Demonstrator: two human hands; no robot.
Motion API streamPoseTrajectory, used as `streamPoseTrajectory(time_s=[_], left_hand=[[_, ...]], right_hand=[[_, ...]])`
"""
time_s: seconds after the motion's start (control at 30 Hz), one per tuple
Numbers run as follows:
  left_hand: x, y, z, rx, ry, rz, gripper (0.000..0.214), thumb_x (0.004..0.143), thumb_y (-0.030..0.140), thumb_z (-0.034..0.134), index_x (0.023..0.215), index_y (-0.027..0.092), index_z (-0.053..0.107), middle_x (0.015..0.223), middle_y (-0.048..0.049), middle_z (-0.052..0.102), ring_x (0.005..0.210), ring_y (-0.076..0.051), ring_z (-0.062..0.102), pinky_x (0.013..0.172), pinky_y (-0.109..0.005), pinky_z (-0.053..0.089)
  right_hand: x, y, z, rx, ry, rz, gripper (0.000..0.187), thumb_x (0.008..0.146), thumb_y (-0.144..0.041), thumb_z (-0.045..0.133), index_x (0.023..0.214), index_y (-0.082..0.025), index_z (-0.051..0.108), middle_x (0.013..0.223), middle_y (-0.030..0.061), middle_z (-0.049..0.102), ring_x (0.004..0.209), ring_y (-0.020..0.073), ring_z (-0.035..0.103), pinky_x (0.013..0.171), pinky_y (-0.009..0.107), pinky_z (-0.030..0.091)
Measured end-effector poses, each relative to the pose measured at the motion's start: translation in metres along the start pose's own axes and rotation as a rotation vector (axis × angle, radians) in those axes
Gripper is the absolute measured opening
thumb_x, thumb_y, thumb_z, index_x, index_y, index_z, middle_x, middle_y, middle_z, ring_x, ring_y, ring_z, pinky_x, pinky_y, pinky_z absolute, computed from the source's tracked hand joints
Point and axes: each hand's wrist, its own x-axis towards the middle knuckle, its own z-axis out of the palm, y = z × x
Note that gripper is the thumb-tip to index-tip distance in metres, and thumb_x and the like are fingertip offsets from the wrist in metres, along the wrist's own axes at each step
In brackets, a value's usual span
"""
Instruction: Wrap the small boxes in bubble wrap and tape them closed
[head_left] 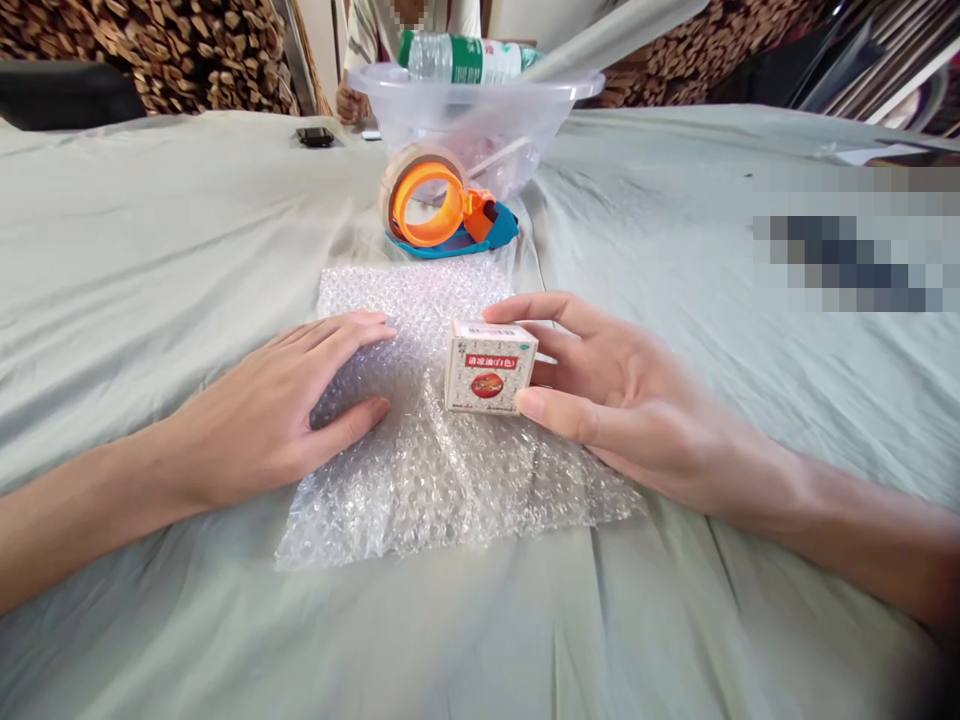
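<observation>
A small white box (490, 367) with a red label stands on a sheet of bubble wrap (442, 470) spread on the cloth. My right hand (615, 395) grips the box from its right side, thumb at the lower corner and fingers along the top edge. My left hand (289, 405) lies flat on the left part of the bubble wrap, fingers stretched out and a little apart, holding nothing.
Behind the wrap sits an orange and blue tape dispenser (439, 205) with a roll of tape. A clear plastic bowl (472, 110) holding a green-labelled bottle (461, 57) stands further back. Another person (375, 40) sits at the far edge. A pale green cloth (150, 280) covers the table.
</observation>
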Motion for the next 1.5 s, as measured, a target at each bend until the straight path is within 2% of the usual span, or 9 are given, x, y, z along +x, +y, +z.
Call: streamPoseTrajectory(time_s=[0.13,0.27,0.37,0.5,0.77,0.87,1.1,1.3,1.5], left_hand=[[-0.001,0.000,0.000,-0.003,0.011,-0.009,0.063,0.115,0.064,0.049,0.164,0.025,0.054,0.176,-0.0072,0.058,0.160,-0.034,0.058,0.138,-0.052,0.045],[-0.002,0.000,0.000,-0.013,0.003,-0.017,0.064,0.115,0.069,0.049,0.165,0.029,0.055,0.178,-0.0050,0.056,0.162,-0.036,0.056,0.139,-0.053,0.043],[-0.003,0.000,-0.001,-0.026,-0.007,-0.027,0.064,0.114,0.070,0.050,0.165,0.032,0.055,0.179,-0.0036,0.055,0.164,-0.036,0.055,0.140,-0.054,0.042],[-0.004,0.000,0.000,-0.028,-0.003,-0.042,0.064,0.114,0.071,0.050,0.164,0.033,0.057,0.179,-0.0034,0.054,0.164,-0.036,0.055,0.141,-0.056,0.041],[-0.003,0.001,-0.001,-0.021,-0.022,-0.045,0.067,0.114,0.072,0.047,0.164,0.029,0.058,0.179,-0.0067,0.054,0.165,-0.038,0.054,0.140,-0.059,0.042],[-0.002,0.003,-0.003,-0.025,-0.017,-0.038,0.066,0.114,0.071,0.048,0.164,0.029,0.058,0.179,-0.0063,0.055,0.164,-0.037,0.054,0.140,-0.058,0.042],[-0.002,0.011,-0.011,-0.073,-0.107,-0.061,0.064,0.119,0.069,0.035,0.168,0.034,0.057,0.185,0.0014,0.046,0.175,-0.033,0.039,0.149,-0.059,0.024],[-0.001,0.004,-0.009,-0.027,-0.068,-0.061,0.069,0.118,0.067,0.033,0.173,0.030,0.050,0.187,-0.0023,0.043,0.176,-0.036,0.037,0.147,-0.060,0.027],[-0.001,0.003,-0.009,-0.019,-0.031,-0.074,0.069,0.116,0.069,0.036,0.172,0.031,0.049,0.184,-0.0016,0.048,0.172,-0.038,0.042,0.145,-0.058,0.032]], right_hand=[[0.005,-0.009,-0.009,-0.148,0.108,-0.135,0.043,0.094,-0.033,0.092,0.130,-0.034,0.067,0.127,0.0022,0.076,0.114,0.0237,0.076,0.107,0.043,0.066],[0.024,-0.013,-0.047,-0.297,0.394,-0.380,0.048,0.081,-0.028,0.098,0.117,-0.034,0.067,0.125,0.0018,0.070,0.122,0.0258,0.071,0.122,0.046,0.057],[0.040,-0.004,-0.089,-0.383,0.522,-0.321,0.053,0.074,-0.024,0.097,0.113,-0.034,0.064,0.122,0.0025,0.070,0.122,0.0291,0.070,0.125,0.054,0.052],[0.051,0.010,-0.124,-0.452,0.467,-0.199,0.053,0.075,-0.028,0.091,0.116,-0.037,0.059,0.118,0.0006,0.070,0.120,0.0314,0.071,0.121,0.063,0.054],[0.046,-0.001,-0.112,-0.573,0.210,-0.204,0.041,0.087,-0.045,0.094,0.120,-0.040,0.071,0.139,-0.0006,0.073,0.136,0.0315,0.061,0.134,0.057,0.042],[0.044,0.001,-0.113,-0.838,0.277,-0.287,0.035,0.093,-0.048,0.091,0.126,-0.045,0.078,0.146,0.0000,0.072,0.144,0.0355,0.055,0.140,0.061,0.033],[0.045,0.015,-0.105,-0.865,0.423,-0.296,0.054,0.088,-0.046,0.091,0.139,-0.031,0.080,0.141,0.0097,0.063,0.099,0.0276,0.073,0.111,0.062,0.062],[0.041,0.008,-0.097,-0.876,0.476,-0.345,0.037,0.097,-0.048,0.088,0.130,-0.038,0.077,0.148,0.0074,0.064,0.104,0.0252,0.072,0.113,0.054,0.061],[0.040,0.009,-0.101,-0.960,0.472,-0.361,0.038,0.093,-0.050,0.091,0.128,-0.040,0.078,0.147,0.0086,0.066,0.125,0.0357,0.071,0.121,0.063,0.054]])
